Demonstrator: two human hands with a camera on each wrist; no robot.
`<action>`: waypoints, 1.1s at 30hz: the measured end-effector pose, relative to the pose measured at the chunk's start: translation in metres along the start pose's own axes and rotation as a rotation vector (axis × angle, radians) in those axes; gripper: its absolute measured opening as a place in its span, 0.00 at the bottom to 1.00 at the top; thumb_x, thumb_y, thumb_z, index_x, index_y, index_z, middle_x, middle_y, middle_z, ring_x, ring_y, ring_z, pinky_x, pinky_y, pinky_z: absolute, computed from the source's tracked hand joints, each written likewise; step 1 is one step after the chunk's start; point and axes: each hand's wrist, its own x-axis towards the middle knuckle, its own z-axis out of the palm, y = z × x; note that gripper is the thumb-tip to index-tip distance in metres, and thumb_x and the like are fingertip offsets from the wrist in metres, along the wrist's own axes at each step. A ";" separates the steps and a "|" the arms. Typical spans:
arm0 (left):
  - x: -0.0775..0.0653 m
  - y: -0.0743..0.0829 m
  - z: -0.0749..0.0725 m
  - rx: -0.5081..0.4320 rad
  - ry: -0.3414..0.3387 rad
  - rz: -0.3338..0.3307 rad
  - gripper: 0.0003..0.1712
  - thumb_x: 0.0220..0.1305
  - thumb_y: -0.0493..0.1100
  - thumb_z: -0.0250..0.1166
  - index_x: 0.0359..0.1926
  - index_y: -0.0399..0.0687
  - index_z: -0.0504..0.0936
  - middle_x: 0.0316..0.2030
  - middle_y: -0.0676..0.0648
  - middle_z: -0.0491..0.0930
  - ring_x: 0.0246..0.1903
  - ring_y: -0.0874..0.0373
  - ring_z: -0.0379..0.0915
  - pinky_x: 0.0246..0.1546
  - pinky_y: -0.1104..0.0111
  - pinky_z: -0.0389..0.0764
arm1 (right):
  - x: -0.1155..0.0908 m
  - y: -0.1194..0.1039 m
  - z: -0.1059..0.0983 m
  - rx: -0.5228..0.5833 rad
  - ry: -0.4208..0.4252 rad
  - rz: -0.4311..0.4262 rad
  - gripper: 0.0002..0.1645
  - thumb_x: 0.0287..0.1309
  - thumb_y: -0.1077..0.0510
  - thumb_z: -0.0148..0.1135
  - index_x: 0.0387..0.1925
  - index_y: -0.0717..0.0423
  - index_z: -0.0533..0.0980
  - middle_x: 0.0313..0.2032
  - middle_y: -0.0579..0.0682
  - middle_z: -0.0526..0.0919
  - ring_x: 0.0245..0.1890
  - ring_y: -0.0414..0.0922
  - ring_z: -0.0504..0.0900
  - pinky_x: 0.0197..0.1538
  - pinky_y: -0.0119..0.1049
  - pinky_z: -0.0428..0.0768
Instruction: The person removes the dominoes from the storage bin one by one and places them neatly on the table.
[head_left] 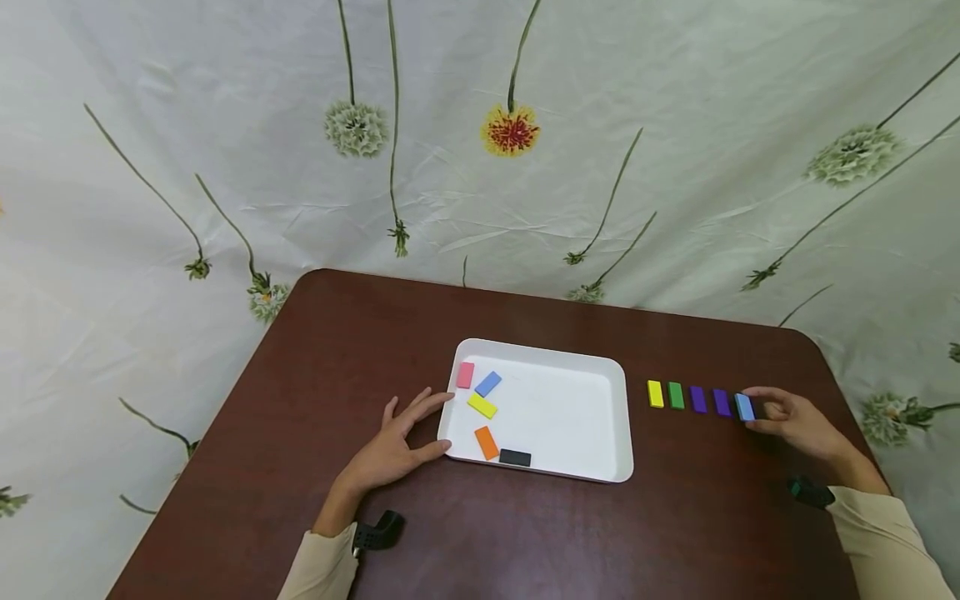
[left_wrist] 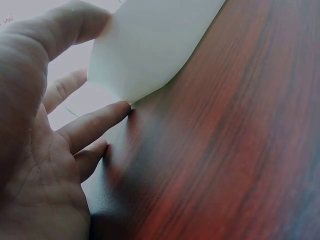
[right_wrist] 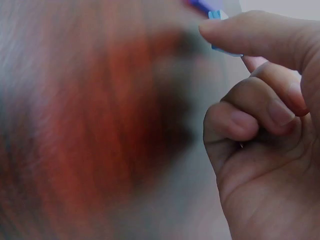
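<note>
My right hand [head_left: 798, 425] pinches a light blue block [head_left: 744, 407] between thumb and forefinger, at the right end of a row of blocks on the table. In the right wrist view the thumb covers most of this light blue block [right_wrist: 227, 51], and the other fingers are curled into the palm. My left hand [head_left: 393, 450] touches the left wall of the white tray [head_left: 540, 475] with spread fingers. The left wrist view shows the thumb and fingertips against the tray's outer side [left_wrist: 150, 45]. Beside the light blue block lies a purple block [head_left: 722, 402].
Continuing the row leftward are another purple block [head_left: 698, 399], a green block [head_left: 676, 396] and a yellow block [head_left: 656, 394]. Inside the tray lie pink [head_left: 465, 375], blue [head_left: 488, 383], yellow [head_left: 482, 406], orange [head_left: 486, 443] and black [head_left: 515, 457] blocks. A flowered cloth [head_left: 450, 183] hangs behind the brown table [head_left: 570, 542].
</note>
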 end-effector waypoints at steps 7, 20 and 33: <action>0.001 0.000 -0.001 -0.001 0.002 -0.002 0.39 0.62 0.50 0.72 0.72 0.62 0.67 0.75 0.42 0.61 0.77 0.40 0.45 0.70 0.37 0.24 | 0.001 0.014 0.002 0.051 0.014 0.001 0.30 0.65 0.64 0.63 0.62 0.75 0.64 0.20 0.45 0.47 0.17 0.39 0.50 0.28 0.33 0.59; 0.000 0.000 0.000 0.003 0.005 0.000 0.39 0.62 0.51 0.72 0.72 0.62 0.67 0.75 0.42 0.61 0.77 0.40 0.46 0.70 0.37 0.24 | 0.007 0.022 0.001 0.107 -0.007 -0.015 0.22 0.66 0.67 0.61 0.59 0.55 0.69 0.19 0.48 0.48 0.17 0.44 0.50 0.26 0.35 0.59; -0.001 0.002 -0.001 0.013 0.002 -0.010 0.40 0.61 0.51 0.72 0.73 0.64 0.67 0.75 0.42 0.61 0.77 0.40 0.46 0.70 0.37 0.25 | 0.005 0.017 0.005 0.147 0.069 -0.056 0.29 0.62 0.72 0.62 0.59 0.46 0.68 0.19 0.49 0.47 0.17 0.45 0.47 0.23 0.36 0.57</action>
